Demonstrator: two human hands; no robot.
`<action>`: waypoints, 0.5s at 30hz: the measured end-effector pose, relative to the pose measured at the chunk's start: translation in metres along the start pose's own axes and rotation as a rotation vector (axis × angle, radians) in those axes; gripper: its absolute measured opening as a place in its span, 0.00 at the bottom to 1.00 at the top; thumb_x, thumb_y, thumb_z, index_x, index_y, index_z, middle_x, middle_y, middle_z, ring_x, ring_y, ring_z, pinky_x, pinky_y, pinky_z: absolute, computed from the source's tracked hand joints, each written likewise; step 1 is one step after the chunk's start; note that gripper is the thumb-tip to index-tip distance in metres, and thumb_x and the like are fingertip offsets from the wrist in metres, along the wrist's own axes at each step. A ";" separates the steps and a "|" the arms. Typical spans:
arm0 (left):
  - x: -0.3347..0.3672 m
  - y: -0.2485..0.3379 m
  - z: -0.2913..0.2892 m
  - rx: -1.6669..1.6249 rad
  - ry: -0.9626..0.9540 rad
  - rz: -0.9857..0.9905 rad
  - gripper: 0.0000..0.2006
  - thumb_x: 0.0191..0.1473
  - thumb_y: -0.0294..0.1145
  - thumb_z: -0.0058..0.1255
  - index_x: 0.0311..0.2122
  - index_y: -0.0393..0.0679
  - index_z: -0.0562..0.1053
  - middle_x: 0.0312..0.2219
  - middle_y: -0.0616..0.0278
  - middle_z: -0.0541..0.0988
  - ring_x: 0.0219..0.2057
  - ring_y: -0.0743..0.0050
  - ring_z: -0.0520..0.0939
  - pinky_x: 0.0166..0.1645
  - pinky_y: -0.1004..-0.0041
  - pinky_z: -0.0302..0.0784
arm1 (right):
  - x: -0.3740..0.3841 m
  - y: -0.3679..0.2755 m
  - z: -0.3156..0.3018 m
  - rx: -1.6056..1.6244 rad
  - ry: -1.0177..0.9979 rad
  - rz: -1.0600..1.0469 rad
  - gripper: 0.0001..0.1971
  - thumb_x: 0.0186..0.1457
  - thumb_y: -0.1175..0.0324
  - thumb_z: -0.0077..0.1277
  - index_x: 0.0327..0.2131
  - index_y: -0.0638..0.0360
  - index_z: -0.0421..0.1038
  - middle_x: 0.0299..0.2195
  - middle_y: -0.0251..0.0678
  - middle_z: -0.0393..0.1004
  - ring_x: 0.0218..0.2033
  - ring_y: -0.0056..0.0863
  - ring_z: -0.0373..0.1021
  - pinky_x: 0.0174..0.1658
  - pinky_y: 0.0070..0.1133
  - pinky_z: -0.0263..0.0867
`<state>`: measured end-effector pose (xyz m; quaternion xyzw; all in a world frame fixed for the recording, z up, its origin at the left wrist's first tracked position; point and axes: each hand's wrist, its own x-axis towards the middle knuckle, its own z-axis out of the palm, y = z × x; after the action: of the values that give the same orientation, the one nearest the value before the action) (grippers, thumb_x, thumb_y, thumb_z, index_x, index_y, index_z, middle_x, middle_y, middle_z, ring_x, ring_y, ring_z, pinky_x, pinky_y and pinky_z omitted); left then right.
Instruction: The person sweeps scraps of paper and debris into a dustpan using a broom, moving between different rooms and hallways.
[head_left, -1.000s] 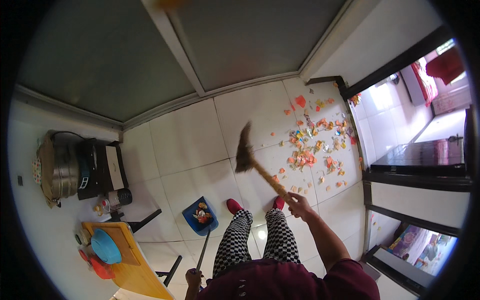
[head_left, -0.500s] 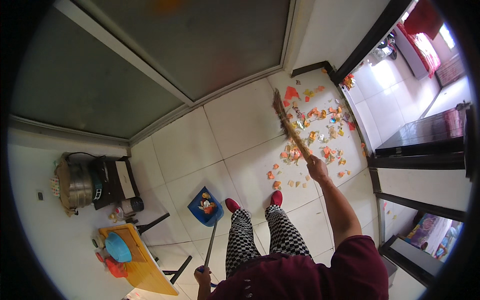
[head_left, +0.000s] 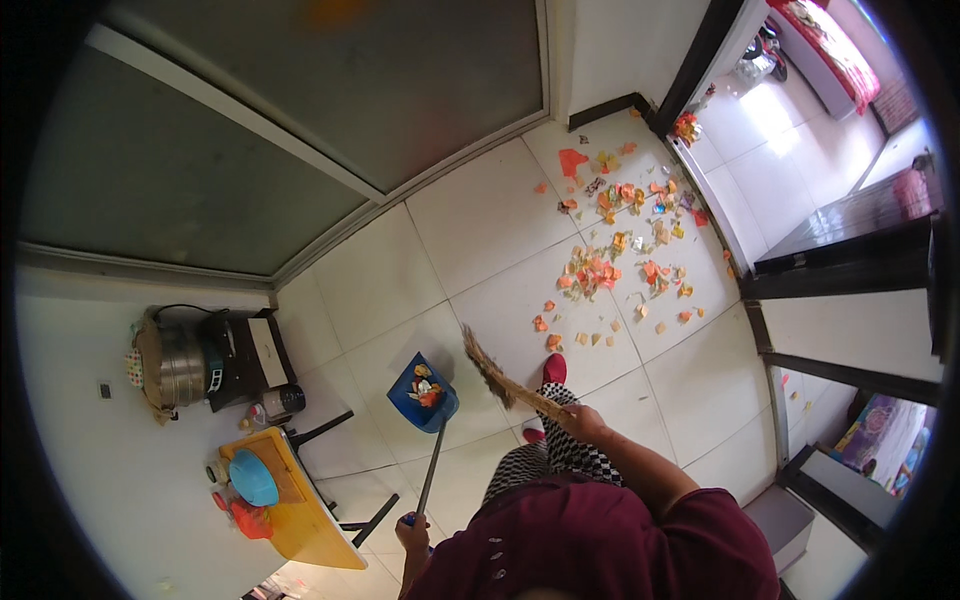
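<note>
My right hand (head_left: 584, 424) is closed round the handle of a straw broom (head_left: 490, 372). The broom's brush hangs in front of my legs, a little right of a blue dustpan (head_left: 408, 395). Orange and pale scraps (head_left: 425, 386) lie inside the dustpan. Its long grey handle (head_left: 432, 470) runs back to my left hand (head_left: 412, 532), which grips the upper end. Ahead and to the right, many orange, yellow and shiny scraps (head_left: 592, 272) are strewn over the white floor tiles (head_left: 480, 230), some gathered in a loose heap.
Frosted sliding doors (head_left: 400, 90) stand along the far left. At the left are a yellow folding table (head_left: 318, 520) with a blue basin (head_left: 254, 477), and a steel pot (head_left: 172, 362) by a dark cabinet (head_left: 240, 355). Doorways open at the right, beside a dark door (head_left: 850, 245).
The broom has swung left and back toward me, from the scattered scraps to beside the dustpan. My right hand came nearer my body. One foot has stepped back.
</note>
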<state>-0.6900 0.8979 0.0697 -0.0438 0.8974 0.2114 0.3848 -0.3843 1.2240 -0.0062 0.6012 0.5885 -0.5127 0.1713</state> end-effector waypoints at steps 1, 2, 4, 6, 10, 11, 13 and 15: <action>-0.004 0.000 -0.001 0.006 -0.004 0.002 0.08 0.38 0.30 0.50 0.16 0.37 0.69 0.09 0.62 0.72 0.13 0.75 0.74 0.19 0.75 0.68 | 0.004 0.012 0.001 0.005 0.001 0.005 0.15 0.47 0.61 0.46 0.39 0.53 0.70 0.30 0.45 0.74 0.31 0.36 0.72 0.36 0.28 0.66; -0.006 -0.005 -0.003 0.050 -0.013 0.041 0.08 0.38 0.30 0.50 0.17 0.36 0.69 0.10 0.61 0.72 0.13 0.75 0.74 0.20 0.75 0.69 | 0.015 0.023 -0.002 -0.047 -0.030 -0.005 0.13 0.48 0.60 0.44 0.36 0.52 0.72 0.29 0.45 0.73 0.30 0.38 0.72 0.36 0.29 0.66; -0.012 -0.022 -0.002 0.007 0.010 0.076 0.06 0.39 0.28 0.50 0.21 0.36 0.70 0.12 0.60 0.73 0.14 0.74 0.74 0.20 0.74 0.69 | 0.025 0.043 -0.015 -0.100 -0.001 -0.046 0.12 0.48 0.60 0.42 0.31 0.51 0.73 0.27 0.46 0.73 0.29 0.41 0.71 0.35 0.31 0.66; -0.013 -0.039 0.000 0.047 0.027 0.128 0.07 0.40 0.28 0.51 0.22 0.35 0.70 0.12 0.60 0.74 0.14 0.74 0.74 0.21 0.74 0.69 | 0.040 0.043 -0.048 -0.162 0.123 -0.077 0.11 0.48 0.62 0.41 0.29 0.51 0.73 0.26 0.46 0.73 0.28 0.43 0.71 0.34 0.32 0.66; -0.020 -0.056 0.013 0.103 0.028 0.152 0.09 0.40 0.28 0.51 0.27 0.34 0.70 0.14 0.59 0.74 0.15 0.71 0.76 0.23 0.73 0.72 | 0.047 0.023 -0.099 -0.332 0.308 -0.023 0.12 0.46 0.65 0.43 0.36 0.50 0.70 0.29 0.45 0.72 0.31 0.44 0.69 0.35 0.35 0.65; -0.021 -0.070 0.016 0.080 0.024 0.153 0.09 0.40 0.28 0.51 0.27 0.34 0.70 0.14 0.59 0.74 0.16 0.71 0.76 0.23 0.73 0.72 | 0.038 0.004 -0.103 -0.287 0.361 -0.021 0.13 0.45 0.65 0.44 0.38 0.50 0.69 0.30 0.46 0.72 0.33 0.44 0.69 0.36 0.34 0.64; -0.031 -0.074 0.026 0.032 0.023 0.146 0.09 0.40 0.28 0.51 0.28 0.34 0.70 0.15 0.59 0.74 0.16 0.71 0.76 0.22 0.74 0.72 | 0.019 -0.009 -0.105 -0.269 0.384 -0.009 0.14 0.45 0.67 0.45 0.38 0.50 0.68 0.31 0.48 0.71 0.35 0.44 0.68 0.37 0.34 0.64; -0.040 -0.073 0.030 -0.019 0.022 0.155 0.09 0.39 0.28 0.51 0.28 0.34 0.70 0.15 0.59 0.74 0.16 0.71 0.76 0.22 0.74 0.72 | 0.004 0.000 -0.099 -0.097 0.520 -0.032 0.15 0.45 0.67 0.46 0.40 0.51 0.67 0.31 0.50 0.71 0.36 0.46 0.67 0.38 0.35 0.63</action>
<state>-0.6248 0.8407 0.0542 0.0200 0.9003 0.2485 0.3568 -0.3441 1.3063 0.0314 0.6944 0.6462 -0.3148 0.0349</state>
